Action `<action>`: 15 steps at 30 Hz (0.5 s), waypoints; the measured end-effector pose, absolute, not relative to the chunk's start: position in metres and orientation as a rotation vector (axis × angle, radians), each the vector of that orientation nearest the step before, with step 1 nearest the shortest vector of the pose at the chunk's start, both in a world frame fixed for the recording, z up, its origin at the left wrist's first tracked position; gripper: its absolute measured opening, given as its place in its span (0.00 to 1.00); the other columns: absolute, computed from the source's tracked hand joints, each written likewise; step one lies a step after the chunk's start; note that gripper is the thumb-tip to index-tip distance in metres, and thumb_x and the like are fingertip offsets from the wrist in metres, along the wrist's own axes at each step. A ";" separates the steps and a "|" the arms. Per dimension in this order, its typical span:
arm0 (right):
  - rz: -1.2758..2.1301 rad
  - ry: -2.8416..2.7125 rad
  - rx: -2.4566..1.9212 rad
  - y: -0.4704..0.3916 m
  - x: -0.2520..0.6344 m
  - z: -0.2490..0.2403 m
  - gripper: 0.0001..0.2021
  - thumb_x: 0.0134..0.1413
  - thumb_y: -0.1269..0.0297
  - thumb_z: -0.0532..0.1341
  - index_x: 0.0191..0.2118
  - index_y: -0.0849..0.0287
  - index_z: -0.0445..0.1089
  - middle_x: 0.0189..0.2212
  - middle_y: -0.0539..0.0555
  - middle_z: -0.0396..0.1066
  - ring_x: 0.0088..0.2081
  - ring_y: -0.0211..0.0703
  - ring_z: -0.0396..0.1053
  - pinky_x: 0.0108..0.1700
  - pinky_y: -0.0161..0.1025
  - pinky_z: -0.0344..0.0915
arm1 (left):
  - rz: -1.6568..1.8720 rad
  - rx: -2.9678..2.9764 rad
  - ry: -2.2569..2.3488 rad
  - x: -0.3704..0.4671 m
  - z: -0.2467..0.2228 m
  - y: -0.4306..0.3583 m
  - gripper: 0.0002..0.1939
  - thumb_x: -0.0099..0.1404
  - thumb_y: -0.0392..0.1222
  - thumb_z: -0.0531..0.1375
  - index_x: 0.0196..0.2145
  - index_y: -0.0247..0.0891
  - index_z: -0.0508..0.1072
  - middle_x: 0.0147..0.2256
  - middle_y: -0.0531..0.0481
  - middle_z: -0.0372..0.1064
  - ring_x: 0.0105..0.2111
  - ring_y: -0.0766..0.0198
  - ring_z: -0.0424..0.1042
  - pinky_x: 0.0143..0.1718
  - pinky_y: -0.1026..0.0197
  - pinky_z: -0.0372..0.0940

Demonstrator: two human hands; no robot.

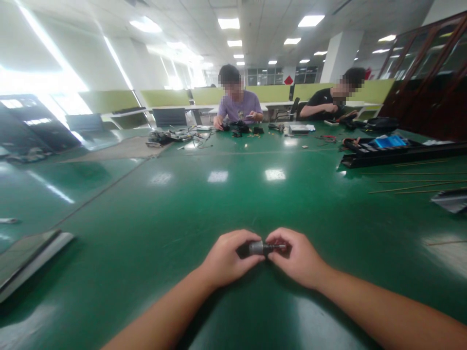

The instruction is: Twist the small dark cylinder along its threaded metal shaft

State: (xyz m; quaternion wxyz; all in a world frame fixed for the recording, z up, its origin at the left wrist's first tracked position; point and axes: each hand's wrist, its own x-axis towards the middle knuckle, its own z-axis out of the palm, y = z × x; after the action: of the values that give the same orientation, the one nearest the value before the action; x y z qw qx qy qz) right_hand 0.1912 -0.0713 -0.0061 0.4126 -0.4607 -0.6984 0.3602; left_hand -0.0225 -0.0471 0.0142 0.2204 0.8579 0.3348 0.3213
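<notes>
Low in the middle of the head view, both hands close around one small grey metal cylinder with a thin dark shaft [257, 248]; its exact kind is not clear. My left hand [229, 255] grips the thick cylinder end between thumb and fingers. The shaft points right, into my right hand [297, 257], whose thumb and fingertips pinch around the part near where the shaft begins. The part lies roughly level, just over or on the green tabletop [189, 204]; whether it touches the surface cannot be seen. Fingers hide some of it.
Across the table sit a person in a purple shirt [242, 104] and a person in black [317, 104]. Cables and electronic parts [175, 136] lie at the far side. At right are a long black rail [394, 154] and thin rods [419, 186]; at left, a flat panel [27, 257].
</notes>
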 end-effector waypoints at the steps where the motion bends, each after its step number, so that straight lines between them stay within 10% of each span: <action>1: 0.903 -1.760 -1.157 -0.072 0.191 -0.006 0.11 0.46 0.77 0.63 0.37 0.57 0.73 0.32 0.51 0.74 0.32 0.41 0.71 0.35 0.35 0.67 | 0.889 2.373 0.925 -0.023 0.014 -0.047 0.13 0.60 0.42 0.66 0.43 0.39 0.75 0.37 0.48 0.77 0.36 0.62 0.76 0.41 0.61 0.69; 15: 0.891 -1.794 -1.143 -0.070 0.192 -0.006 0.10 0.47 0.74 0.65 0.38 0.57 0.74 0.33 0.51 0.75 0.34 0.41 0.72 0.36 0.36 0.67 | 0.851 2.381 0.940 -0.023 0.013 -0.046 0.13 0.60 0.43 0.66 0.43 0.40 0.76 0.37 0.49 0.77 0.36 0.63 0.76 0.41 0.62 0.68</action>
State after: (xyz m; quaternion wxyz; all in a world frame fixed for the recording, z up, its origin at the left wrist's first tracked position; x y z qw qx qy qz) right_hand 0.1919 -0.0700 -0.0055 0.4056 -0.4532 -0.7109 0.3532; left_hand -0.0227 -0.0464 0.0130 0.2204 0.8609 0.3399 0.3078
